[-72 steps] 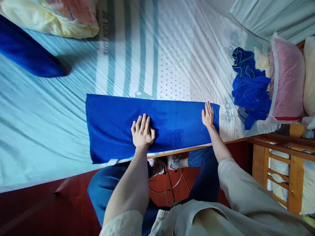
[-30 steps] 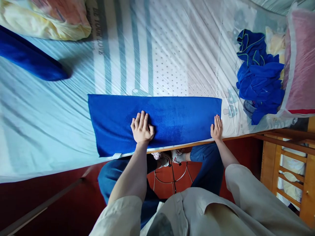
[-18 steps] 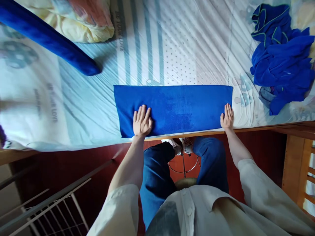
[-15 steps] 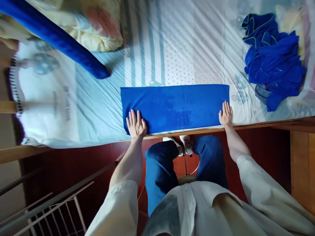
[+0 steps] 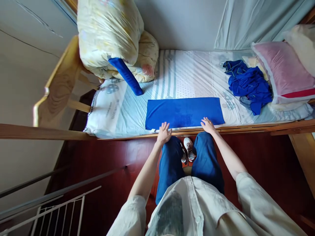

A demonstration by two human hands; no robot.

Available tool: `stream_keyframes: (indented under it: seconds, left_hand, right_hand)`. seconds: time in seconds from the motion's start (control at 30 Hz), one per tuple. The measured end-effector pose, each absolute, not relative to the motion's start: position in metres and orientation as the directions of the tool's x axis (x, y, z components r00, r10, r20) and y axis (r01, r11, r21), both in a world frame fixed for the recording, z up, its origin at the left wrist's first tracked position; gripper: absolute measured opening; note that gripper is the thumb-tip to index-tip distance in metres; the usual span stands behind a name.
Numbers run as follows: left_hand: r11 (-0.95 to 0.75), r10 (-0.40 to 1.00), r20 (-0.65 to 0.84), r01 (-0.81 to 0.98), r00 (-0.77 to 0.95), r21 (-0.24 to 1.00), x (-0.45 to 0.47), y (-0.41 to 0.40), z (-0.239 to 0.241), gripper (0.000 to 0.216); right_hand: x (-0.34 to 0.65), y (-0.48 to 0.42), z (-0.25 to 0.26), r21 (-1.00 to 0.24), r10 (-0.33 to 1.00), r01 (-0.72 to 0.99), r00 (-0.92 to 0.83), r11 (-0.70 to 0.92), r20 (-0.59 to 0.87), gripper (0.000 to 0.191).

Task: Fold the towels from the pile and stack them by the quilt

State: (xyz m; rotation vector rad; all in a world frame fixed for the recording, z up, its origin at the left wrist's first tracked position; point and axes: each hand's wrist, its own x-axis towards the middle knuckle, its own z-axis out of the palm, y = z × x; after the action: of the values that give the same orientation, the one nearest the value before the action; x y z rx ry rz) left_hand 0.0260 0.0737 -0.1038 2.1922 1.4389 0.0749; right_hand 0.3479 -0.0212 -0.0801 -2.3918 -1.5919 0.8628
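A blue cloth, folded into a long flat rectangle, lies along the front edge of the bed. My left hand is at its near edge, left of the middle, fingers spread and holding nothing. Over the near edge right of the middle is my right hand, also with fingers apart and nothing in it. Whether the fingertips touch the cloth I cannot tell. Behind it to the left, a rolled blue cloth leans against a bundled quilt. A crumpled pile of blue clothes rests to the right.
The bed has a patterned sheet and a wooden front rail. A yellow quilt is heaped at the left rear, and a pink pillow lies at the right. A white metal rack stands at lower left.
Both hands have drawn back toward me and closer together, off the cloth's ends. My view has lifted and widened, showing more of the wall, quilt and pillow. The folded cloth stays flat.
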Motion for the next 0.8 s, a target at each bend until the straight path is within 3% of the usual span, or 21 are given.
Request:
stream_keyframes:
  seconds: [0.1,0.2,0.43,0.63,0.8]
  left_hand:
    - [-0.494,0.724,-0.300,0.770,0.621,0.403,0.066,0.055,-0.103,0.064]
    - [-0.589,0.655,-0.315,0.725,0.687,0.358,0.087,0.048,-0.113,0.069]
    - [-0.612,0.587,-0.368,0.693,0.721,0.381,0.103,0.054,-0.148,0.080]
    - [-0.400,0.642,-0.356,0.693,0.679,0.600,0.124,0.034,-0.159,0.072]
    - [0.096,0.667,-0.549,0.673,0.503,0.733,0.139,0.022,-0.155,0.047]
  right_hand:
    - [0.310,-0.011,-0.066,-0.487,0.903,0.818,0.089,-0.307,-0.420,0.054]
    - [0.283,-0.006,-0.061,-0.496,0.884,0.835,-0.025,-0.238,-0.466,0.059]
    - [0.271,0.014,-0.064,-0.302,0.785,0.924,-0.003,-0.235,-0.620,0.049]
    - [0.263,0.030,-0.070,-0.219,0.760,0.936,0.072,-0.275,-0.646,0.042]
    - [0.267,0.057,-0.077,-0.213,0.834,0.921,0.173,-0.326,-0.524,0.042]
